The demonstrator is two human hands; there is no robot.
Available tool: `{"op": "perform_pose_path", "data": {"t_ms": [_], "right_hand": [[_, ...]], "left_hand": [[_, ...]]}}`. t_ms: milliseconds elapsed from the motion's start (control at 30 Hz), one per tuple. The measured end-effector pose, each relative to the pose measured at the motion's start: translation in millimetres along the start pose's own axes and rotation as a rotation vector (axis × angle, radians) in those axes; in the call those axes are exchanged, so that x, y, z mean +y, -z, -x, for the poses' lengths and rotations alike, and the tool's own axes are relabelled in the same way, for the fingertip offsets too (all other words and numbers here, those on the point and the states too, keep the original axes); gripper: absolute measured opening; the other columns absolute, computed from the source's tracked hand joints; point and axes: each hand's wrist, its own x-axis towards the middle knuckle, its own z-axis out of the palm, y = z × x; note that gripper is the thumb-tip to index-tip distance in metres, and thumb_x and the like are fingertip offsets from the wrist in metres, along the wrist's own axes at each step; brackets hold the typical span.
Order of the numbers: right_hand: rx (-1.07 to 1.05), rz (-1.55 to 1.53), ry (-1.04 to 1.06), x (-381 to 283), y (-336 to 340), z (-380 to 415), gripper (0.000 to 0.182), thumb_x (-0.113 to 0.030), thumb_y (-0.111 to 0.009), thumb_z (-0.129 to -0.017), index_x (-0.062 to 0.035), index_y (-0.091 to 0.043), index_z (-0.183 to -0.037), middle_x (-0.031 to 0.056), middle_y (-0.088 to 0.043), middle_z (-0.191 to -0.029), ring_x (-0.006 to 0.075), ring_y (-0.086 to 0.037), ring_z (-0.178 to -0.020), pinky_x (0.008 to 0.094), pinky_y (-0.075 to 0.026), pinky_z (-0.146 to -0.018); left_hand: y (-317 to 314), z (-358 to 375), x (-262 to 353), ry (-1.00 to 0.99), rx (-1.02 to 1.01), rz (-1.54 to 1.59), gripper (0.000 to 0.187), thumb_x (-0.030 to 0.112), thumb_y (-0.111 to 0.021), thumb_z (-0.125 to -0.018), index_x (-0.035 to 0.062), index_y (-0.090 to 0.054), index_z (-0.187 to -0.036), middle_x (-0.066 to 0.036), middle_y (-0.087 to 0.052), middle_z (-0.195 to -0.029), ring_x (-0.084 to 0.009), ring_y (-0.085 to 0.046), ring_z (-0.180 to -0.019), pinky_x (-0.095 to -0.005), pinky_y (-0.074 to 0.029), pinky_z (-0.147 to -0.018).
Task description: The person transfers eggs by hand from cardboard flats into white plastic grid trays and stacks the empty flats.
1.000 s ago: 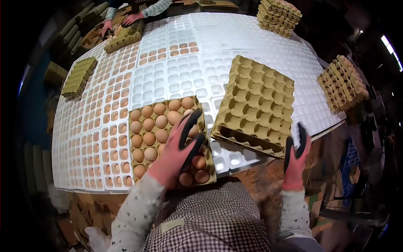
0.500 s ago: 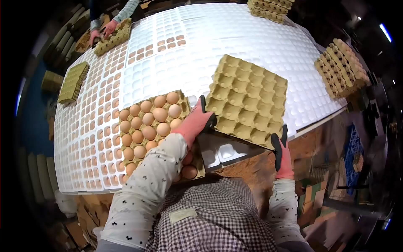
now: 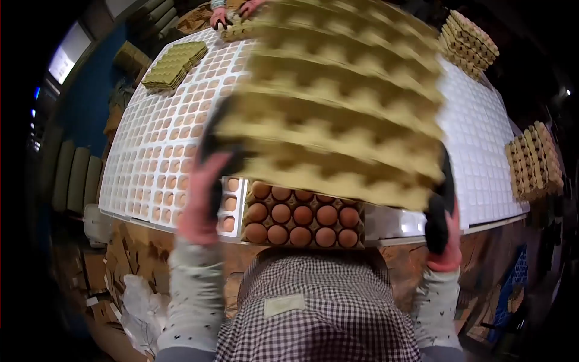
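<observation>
Both my hands, in pink gloves with black fingers, hold an empty cardboard egg tray (image 3: 338,102) up close to the camera, blurred by motion. My left hand (image 3: 211,175) grips its left edge and my right hand (image 3: 443,211) its right edge. Below and partly behind it, a tray of brown eggs (image 3: 301,222) lies at the table's near edge; its far rows are hidden. To its left are white egg trays (image 3: 163,160) with eggs in their pockets.
A stack of empty cardboard trays (image 3: 175,65) lies at the left. Stacked egg trays stand at the far right (image 3: 467,45) and right edge (image 3: 534,163). A co-worker's gloved hands (image 3: 232,13) touch a cardboard tray (image 3: 238,30) at the back. White plastic (image 3: 142,311) hangs below the table.
The empty tray has been lifted from the right of the egg-filled tray to above it, nearer the camera. Both hands moved with it, and my view has turned.
</observation>
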Motion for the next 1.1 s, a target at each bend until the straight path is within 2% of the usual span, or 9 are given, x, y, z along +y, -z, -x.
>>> {"op": "perform_pose_path", "data": {"t_ms": [133, 267, 467, 633, 733, 767, 867, 933, 1100], "right_hand": [[-0.267, -0.031, 0.069, -41.8, -83.9, -38.3, 0.068, -0.015, -0.072, -0.083, -0.0028, -0.045, -0.144, 0.0145, -0.053, -0.138, 0.0220, -0.053, -0.123, 0.0328, -0.043, -0.104], [-0.471, 0.643, 0.042, -47.0, -74.1, -19.4, 0.053, -0.023, -0.078, -0.078, -0.0077, -0.062, -0.125, 0.0149, -0.060, -0.116, 0.0290, -0.060, -0.109, 0.0368, -0.048, -0.093], [-0.479, 1.135, 0.157, 47.8, -71.4, 32.9, 0.053, -0.024, -0.086, -0.066, -0.0072, -0.060, -0.109, 0.0130, -0.060, -0.097, 0.0315, -0.061, -0.090, 0.0425, -0.051, -0.076], [0.013, -0.261, -0.625, 41.3, -34.1, 31.7, 0.042, -0.007, -0.075, -0.078, -0.0007, -0.061, -0.118, 0.0017, -0.060, -0.100, 0.0143, -0.061, -0.094, 0.0291, -0.051, -0.087], [-0.419, 0.393, -0.224, 46.5, -47.9, 26.5, 0.053, -0.022, -0.081, -0.074, -0.0049, -0.062, -0.120, 0.0101, -0.060, -0.105, 0.0227, -0.063, -0.099, 0.0337, -0.053, -0.086], [-0.407, 0.721, -0.026, 42.9, -68.5, 31.9, 0.059, -0.027, -0.085, -0.068, -0.0088, -0.063, -0.120, 0.0157, -0.059, -0.106, 0.0297, -0.062, -0.101, 0.0371, -0.053, -0.085], [-0.484, 1.124, 0.103, 46.1, -95.5, 29.3, 0.060, -0.026, -0.087, -0.064, -0.0087, -0.063, -0.116, 0.0152, -0.060, -0.104, 0.0324, -0.063, -0.097, 0.0393, -0.054, -0.081], [-0.422, 0.862, -0.074, 37.7, -77.1, 23.3, 0.056, -0.022, -0.086, -0.064, -0.0081, -0.064, -0.113, 0.0147, -0.061, -0.102, 0.0318, -0.064, -0.094, 0.0385, -0.054, -0.082], [-0.126, -0.124, -0.393, 44.1, -12.1, 33.1, 0.052, -0.015, -0.083, -0.071, -0.0046, -0.063, -0.117, 0.0083, -0.053, -0.126, 0.0179, -0.058, -0.112, 0.0300, -0.050, -0.092]], "left_hand": [[229.8, 29.0, 32.7, -0.161, 0.118, -0.596, 0.037, 0.018, -0.052, -0.101, -0.0030, -0.057, -0.132, -0.014, -0.055, -0.138, -0.0217, -0.053, -0.126, -0.0361, -0.037, -0.111], [193.8, 49.6, 39.6, -0.195, 0.533, -0.769, 0.046, 0.014, -0.057, -0.099, -0.0010, -0.047, -0.142, -0.012, -0.050, -0.144, -0.0210, -0.049, -0.129, -0.0329, -0.037, -0.110], [69.5, 86.6, -37.5, -0.206, -0.749, -1.394, 0.061, 0.018, -0.089, -0.064, 0.0071, -0.062, -0.118, -0.012, -0.061, -0.120, -0.0321, -0.057, -0.112, -0.0467, -0.044, -0.098], [80.4, 90.6, -70.0, -0.010, -0.457, -0.959, 0.056, 0.013, -0.087, -0.065, 0.0047, -0.060, -0.113, -0.010, -0.064, -0.111, -0.0266, -0.061, -0.101, -0.0394, -0.050, -0.091], [89.9, 89.4, -79.1, 0.277, -0.104, -0.325, 0.050, 0.003, -0.081, -0.070, -0.0007, -0.057, -0.113, -0.008, -0.064, -0.106, -0.0220, -0.062, -0.103, -0.0345, -0.051, -0.093], [93.7, 83.7, -81.1, 0.026, -0.138, -0.635, 0.045, 0.000, -0.077, -0.074, -0.0020, -0.055, -0.113, -0.009, -0.062, -0.109, -0.0220, -0.062, -0.104, -0.0360, -0.051, -0.094], [80.8, 72.0, -78.0, 0.339, 0.208, 0.545, 0.023, -0.009, -0.062, -0.085, -0.0020, -0.055, -0.106, -0.013, -0.056, -0.125, -0.0243, -0.062, -0.110, -0.0398, -0.051, -0.097], [83.0, 75.4, -86.9, 0.050, -0.108, -0.383, 0.039, 0.006, -0.079, -0.078, 0.0016, -0.059, -0.112, -0.012, -0.057, -0.128, -0.0262, -0.061, -0.111, -0.0406, -0.051, -0.096], [15.2, 99.3, -69.1, -0.101, -0.552, -1.357, 0.065, 0.020, -0.088, -0.059, 0.0098, -0.061, -0.117, -0.013, -0.060, -0.125, -0.0340, -0.063, -0.102, -0.0420, -0.050, -0.088]]}}
